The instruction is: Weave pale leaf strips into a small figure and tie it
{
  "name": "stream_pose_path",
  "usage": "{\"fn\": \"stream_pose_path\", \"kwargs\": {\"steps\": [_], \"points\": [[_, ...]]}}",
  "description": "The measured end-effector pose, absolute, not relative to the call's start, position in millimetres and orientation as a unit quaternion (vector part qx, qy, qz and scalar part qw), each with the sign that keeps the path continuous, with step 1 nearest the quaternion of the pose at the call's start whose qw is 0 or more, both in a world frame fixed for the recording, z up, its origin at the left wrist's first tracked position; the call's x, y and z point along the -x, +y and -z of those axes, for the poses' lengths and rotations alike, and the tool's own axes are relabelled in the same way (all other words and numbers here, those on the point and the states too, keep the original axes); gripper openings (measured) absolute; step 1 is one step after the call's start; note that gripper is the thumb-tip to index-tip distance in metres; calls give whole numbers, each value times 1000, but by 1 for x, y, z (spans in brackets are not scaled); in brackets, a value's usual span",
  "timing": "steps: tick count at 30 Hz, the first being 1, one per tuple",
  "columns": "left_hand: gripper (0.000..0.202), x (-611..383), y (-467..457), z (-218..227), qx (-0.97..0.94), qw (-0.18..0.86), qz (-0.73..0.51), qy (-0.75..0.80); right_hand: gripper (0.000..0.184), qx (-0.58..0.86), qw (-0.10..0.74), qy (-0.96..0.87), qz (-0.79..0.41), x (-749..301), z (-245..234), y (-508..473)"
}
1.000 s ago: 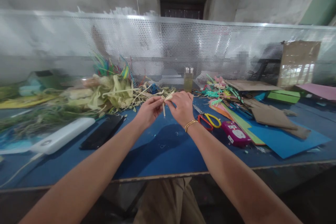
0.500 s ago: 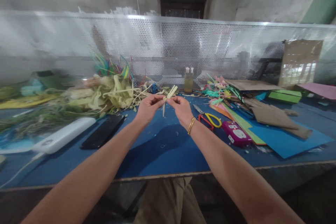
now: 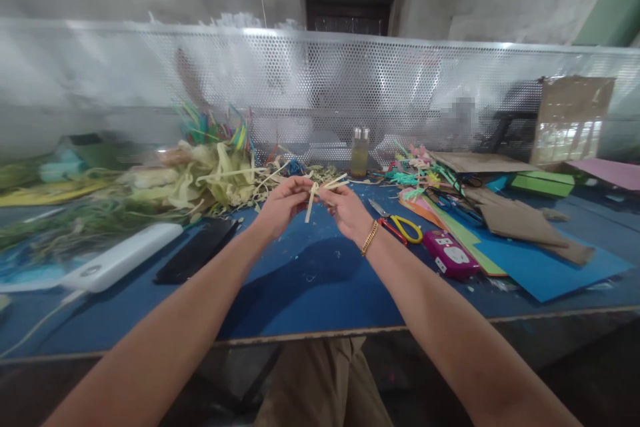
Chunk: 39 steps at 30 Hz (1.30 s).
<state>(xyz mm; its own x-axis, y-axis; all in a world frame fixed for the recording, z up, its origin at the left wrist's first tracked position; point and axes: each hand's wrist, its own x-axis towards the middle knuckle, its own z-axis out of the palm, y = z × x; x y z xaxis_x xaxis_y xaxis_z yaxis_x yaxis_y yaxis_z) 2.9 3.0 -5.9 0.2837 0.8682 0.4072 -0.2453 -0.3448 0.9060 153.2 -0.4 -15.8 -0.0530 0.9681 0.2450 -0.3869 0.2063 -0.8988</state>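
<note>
My left hand (image 3: 281, 204) and my right hand (image 3: 346, 209) meet above the blue table (image 3: 310, 280), both pinched on a small piece made of pale yellow leaf strips (image 3: 316, 193). One strip hangs down between the hands and others stick out to the right over my right fingers. A gold bracelet circles my right wrist. Just behind my hands lies a heap of pale yellow-green leaf strips (image 3: 210, 177).
Scissors with red and yellow handles (image 3: 400, 227) and a pink box (image 3: 449, 255) lie right of my hands, beside coloured paper sheets (image 3: 540, 267). A white power bank (image 3: 120, 257) and a black phone (image 3: 197, 250) lie left. A small jar (image 3: 359, 151) stands before the perforated metal screen.
Both hands turned the strip piece: its upper strips, which pointed up, now lie out to the right. My right hand rotated so the palm faces more upward. The hands stay in the same place.
</note>
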Motion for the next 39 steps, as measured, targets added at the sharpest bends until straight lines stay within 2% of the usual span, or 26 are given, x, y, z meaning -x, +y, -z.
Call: {"fn": "stream_pose_path", "kwargs": {"steps": [5, 11, 21, 26, 31, 34, 39], "points": [[45, -10, 4, 13, -647, 458, -562, 234, 28, 302, 624, -430, -578, -151, 12, -6], [27, -16, 2, 17, -588, 469, -618, 230, 31, 290, 637, -431, -569, -145, 13, -10], [20, -13, -5, 3, -503, 568, -607, 236, 26, 269, 658, -515, -479, -147, 10, -11], [19, -12, -2, 3, -481, 586, -610, 231, 19, 302, 670, -573, -363, -152, 11, -7], [23, -11, 1, 4, -459, 576, -630, 248, 9, 345, 631, -680, -145, -155, 11, -14], [24, -10, 1, 6, -487, 551, -626, 258, 11, 347, 591, -727, -40, -158, 8, -19], [26, -11, 1, 9, -550, 493, -616, 274, 17, 373, 566, -735, 35, -161, 4, -22]]}}
